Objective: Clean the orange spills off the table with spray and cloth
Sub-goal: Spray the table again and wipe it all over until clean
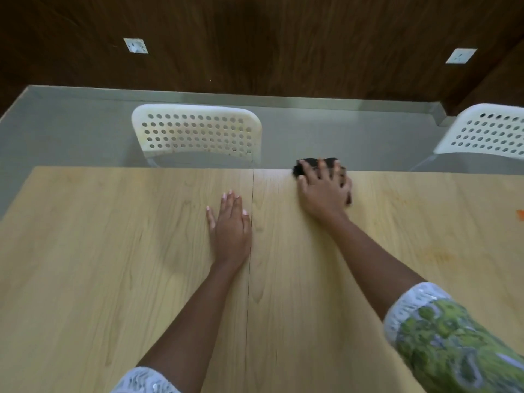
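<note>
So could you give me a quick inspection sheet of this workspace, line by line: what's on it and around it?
Surface: pale wood-grain table, seam down the middle; faint orange smear at right and small bright orange spot at the right edge.
Job's things: dark cloth at the far table edge; spray bottle not in view.
Clutter: nothing seen.
Hands: left hand flat on the table, fingers straight; right hand spread, pressing on the cloth.
Cables: nothing seen.
Surroundings: two white perforated plastic chairs, grey floor, dark wood wall with two white sockets.
</note>
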